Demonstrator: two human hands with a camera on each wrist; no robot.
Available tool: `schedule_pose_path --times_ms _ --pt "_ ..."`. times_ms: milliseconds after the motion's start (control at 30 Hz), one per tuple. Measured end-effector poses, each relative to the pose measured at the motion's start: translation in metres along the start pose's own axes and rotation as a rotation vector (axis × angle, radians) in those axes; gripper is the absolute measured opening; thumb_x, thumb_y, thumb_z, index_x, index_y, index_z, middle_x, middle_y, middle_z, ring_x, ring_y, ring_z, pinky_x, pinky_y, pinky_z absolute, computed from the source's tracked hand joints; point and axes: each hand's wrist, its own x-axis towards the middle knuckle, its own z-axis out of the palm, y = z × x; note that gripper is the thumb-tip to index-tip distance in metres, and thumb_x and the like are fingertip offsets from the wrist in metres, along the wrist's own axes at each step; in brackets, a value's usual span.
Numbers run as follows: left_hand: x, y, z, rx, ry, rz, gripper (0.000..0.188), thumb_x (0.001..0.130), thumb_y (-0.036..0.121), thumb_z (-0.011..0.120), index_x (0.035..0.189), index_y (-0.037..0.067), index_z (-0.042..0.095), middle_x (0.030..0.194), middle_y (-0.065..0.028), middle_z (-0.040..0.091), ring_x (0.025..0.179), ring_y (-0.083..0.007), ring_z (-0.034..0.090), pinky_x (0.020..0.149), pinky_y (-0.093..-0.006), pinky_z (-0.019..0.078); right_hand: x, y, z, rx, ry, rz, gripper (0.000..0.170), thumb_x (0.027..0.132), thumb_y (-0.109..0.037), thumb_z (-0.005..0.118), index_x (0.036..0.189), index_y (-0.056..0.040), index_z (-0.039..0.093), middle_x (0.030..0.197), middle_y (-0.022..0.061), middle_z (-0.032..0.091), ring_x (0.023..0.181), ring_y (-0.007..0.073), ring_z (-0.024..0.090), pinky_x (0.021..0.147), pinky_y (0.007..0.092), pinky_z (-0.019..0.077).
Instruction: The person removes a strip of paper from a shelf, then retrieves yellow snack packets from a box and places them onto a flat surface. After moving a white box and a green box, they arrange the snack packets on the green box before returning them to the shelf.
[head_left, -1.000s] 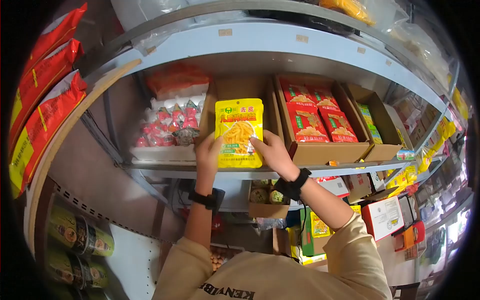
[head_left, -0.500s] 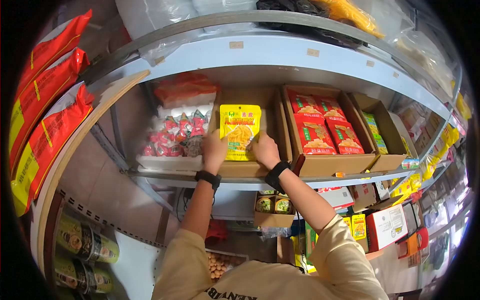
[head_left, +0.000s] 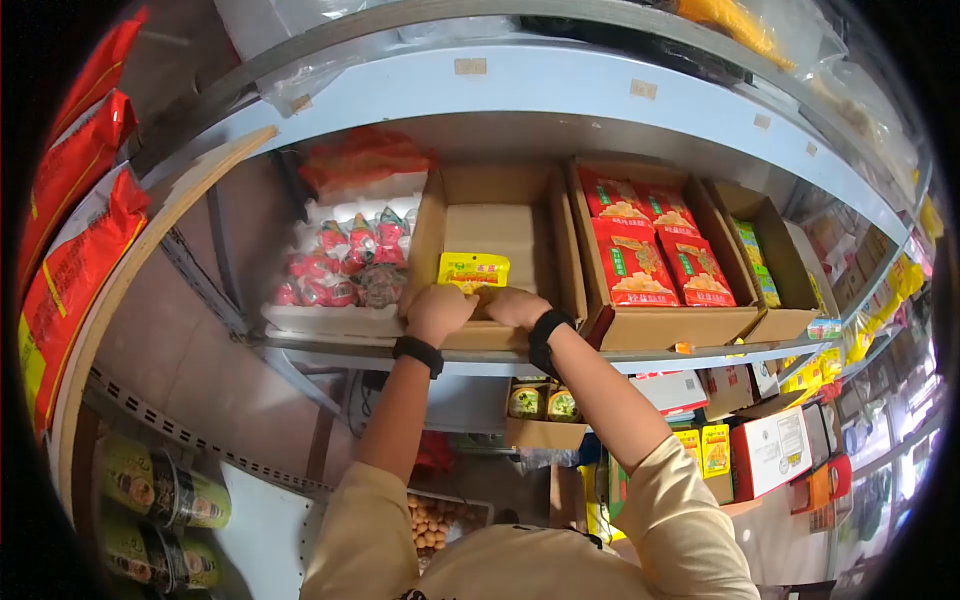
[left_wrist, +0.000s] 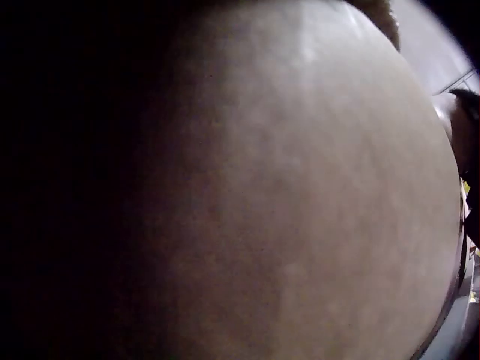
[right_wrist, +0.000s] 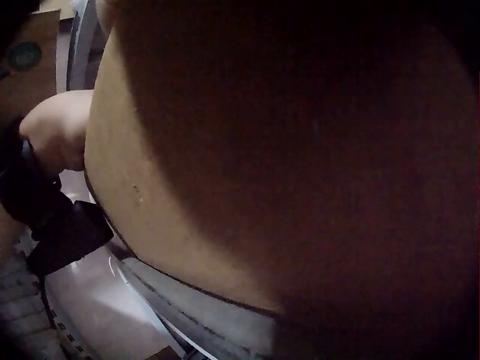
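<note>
The yellow packet (head_left: 474,271) is inside the open cardboard box (head_left: 500,185) on the shelf, its upper part showing above the hands in the head view. My left hand (head_left: 440,313) and my right hand (head_left: 515,307) are at its lower left and lower right, over the box's front wall, fingers curled toward it. The fingertips and the packet's lower part are hidden behind the hands. Skin fills most of the left wrist view. In the right wrist view a brown cardboard surface (right_wrist: 150,202) fills most of the picture, with the left hand (right_wrist: 60,127) beyond it.
To the left stands a white tray (head_left: 335,318) of red-wrapped pieces. On the right are a box (head_left: 670,325) of red packets and a narrower box (head_left: 785,322) with green and yellow packs. The metal shelf edge (head_left: 480,356) runs below, and large red bags (head_left: 85,280) stand far left.
Both hands have lowered the yellow packet from upright in front of the box down into it. The packet now looks foreshortened, tilted back, and the box's inside back shows above it.
</note>
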Motion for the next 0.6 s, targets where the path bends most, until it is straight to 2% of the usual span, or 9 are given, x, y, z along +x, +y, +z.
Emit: schedule_pose_path --times_ms 100,133,233,333,433,567,600 --pt "0.005 -0.005 0.006 0.007 -0.028 0.034 0.046 0.081 0.042 0.045 0.084 0.001 0.066 0.085 -0.0200 0.063 0.082 -0.0357 0.060 0.076 -0.0427 0.0469 0.007 0.008 0.005 -0.006 -0.002 -0.018 0.038 0.083 -0.024 0.039 0.110 -0.0021 0.055 0.106 0.0210 0.059 0.101 0.0337 0.054 0.083 0.0382 0.0416" --pt "0.008 -0.005 0.003 -0.035 -0.134 0.007 0.049 0.081 0.045 0.046 0.091 0.000 0.064 0.094 -0.0239 0.060 0.091 -0.0377 0.057 0.083 -0.0428 0.0438 0.008 0.009 0.004 -0.016 -0.008 -0.027 0.038 0.083 -0.024 0.040 0.110 -0.0018 0.054 0.106 0.0214 0.059 0.100 0.0339 0.054 0.083 0.0381 0.0417" --pt "0.005 -0.001 -0.002 -0.050 -0.144 -0.035 0.051 0.080 0.046 0.046 0.093 0.000 0.064 0.096 -0.0237 0.060 0.093 -0.0375 0.057 0.083 -0.0424 0.0439 0.011 0.013 0.009 0.034 0.060 -0.078 0.036 0.080 -0.020 0.042 0.106 -0.0002 0.057 0.103 0.0223 0.059 0.098 0.0343 0.055 0.082 0.0383 0.0424" --pt "0.002 0.005 -0.008 -0.019 -0.163 -0.067 0.053 0.079 0.047 0.047 0.096 -0.001 0.063 0.099 -0.0234 0.060 0.093 -0.0377 0.057 0.083 -0.0422 0.0441 0.004 0.007 0.000 -0.068 -0.028 -0.084 0.036 0.080 -0.015 0.039 0.107 -0.0016 0.057 0.105 0.0213 0.059 0.096 0.0360 0.057 0.081 0.0411 0.0440" --pt "0.004 0.002 -0.003 -0.007 -0.145 -0.044 0.056 0.078 0.049 0.047 0.097 -0.002 0.062 0.101 -0.0233 0.059 0.094 -0.0372 0.057 0.083 -0.0417 0.0444 -0.006 0.000 -0.007 -0.017 -0.030 -0.068 0.037 0.078 -0.013 0.040 0.108 -0.0018 0.057 0.105 0.0219 0.059 0.096 0.0365 0.056 0.081 0.0410 0.0438" --pt "0.005 0.002 -0.003 0.077 -0.106 -0.008 0.048 0.078 0.043 0.043 0.097 0.005 0.064 0.102 -0.0194 0.060 0.095 -0.0345 0.058 0.084 -0.0412 0.0436 -0.007 -0.006 -0.005 0.003 0.034 -0.057 0.035 0.079 -0.017 0.041 0.102 -0.0010 0.061 0.106 0.0213 0.059 0.099 0.0354 0.056 0.083 0.0402 0.0430" --pt "-0.002 0.006 -0.010 0.135 -0.068 0.024 0.048 0.078 0.043 0.043 0.098 0.005 0.064 0.103 -0.0192 0.059 0.096 -0.0343 0.057 0.085 -0.0417 0.0431 -0.009 -0.008 -0.004 -0.036 0.052 0.017 0.036 0.080 -0.021 0.042 0.104 -0.0032 0.061 0.108 0.0208 0.058 0.100 0.0327 0.056 0.085 0.0403 0.0429"
